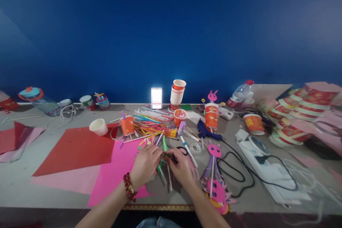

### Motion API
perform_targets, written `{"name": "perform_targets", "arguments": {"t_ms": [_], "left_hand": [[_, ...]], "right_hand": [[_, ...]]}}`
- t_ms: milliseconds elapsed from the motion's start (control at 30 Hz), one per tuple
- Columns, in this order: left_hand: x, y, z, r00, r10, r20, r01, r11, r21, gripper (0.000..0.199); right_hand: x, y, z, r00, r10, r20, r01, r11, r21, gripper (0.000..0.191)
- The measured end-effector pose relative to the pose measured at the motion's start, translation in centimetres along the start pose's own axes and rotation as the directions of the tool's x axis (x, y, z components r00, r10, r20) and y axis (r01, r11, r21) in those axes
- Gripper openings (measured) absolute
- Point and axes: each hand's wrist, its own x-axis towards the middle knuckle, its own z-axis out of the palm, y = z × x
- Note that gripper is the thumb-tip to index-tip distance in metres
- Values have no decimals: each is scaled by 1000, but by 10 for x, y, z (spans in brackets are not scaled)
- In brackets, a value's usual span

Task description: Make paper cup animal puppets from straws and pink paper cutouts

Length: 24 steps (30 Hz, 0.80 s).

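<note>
green straw [164, 144]: lower centre of frame, between the two hands, top end projecting just above the fingertips; long axis near upright, leaning slightly left at top; both hands about equally near.
left hand [146, 158]: left of straw, fingers curled inward; grip hidden, cannot tell.
right hand [181, 168]: right of straw, thumb and fingers pinched, apparently on its lower end.
white marker [189, 152]: slanting, right of right hand.
pink paper [107, 178]: lower left of centre.
</note>
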Motion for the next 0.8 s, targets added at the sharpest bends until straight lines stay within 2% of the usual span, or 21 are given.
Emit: {"name": "perform_targets", "arguments": {"t_ms": [267, 400, 600, 800], "left_hand": [[-5, -2, 2, 994, -10, -109, -5, 990, -138, 11], [-5, -2, 1, 995, -33, -94, 15, 983, -181, 6], [0, 2, -6, 1000, 11, -25, -12, 998, -54, 13], [6, 4, -13, 993, 73, 98, -86, 987, 133, 9]], "right_hand": [[-2, 10, 4, 1000, -6, -14, 6, 1000, -16, 8], [-2, 9, 2, 999, -50, -8, 50, 998, -35, 8], [-2, 6, 1, 997, -76, -16, 74, 994, -74, 4], [-3, 6, 1, 998, -55, -13, 53, 995, -80, 5]]}}
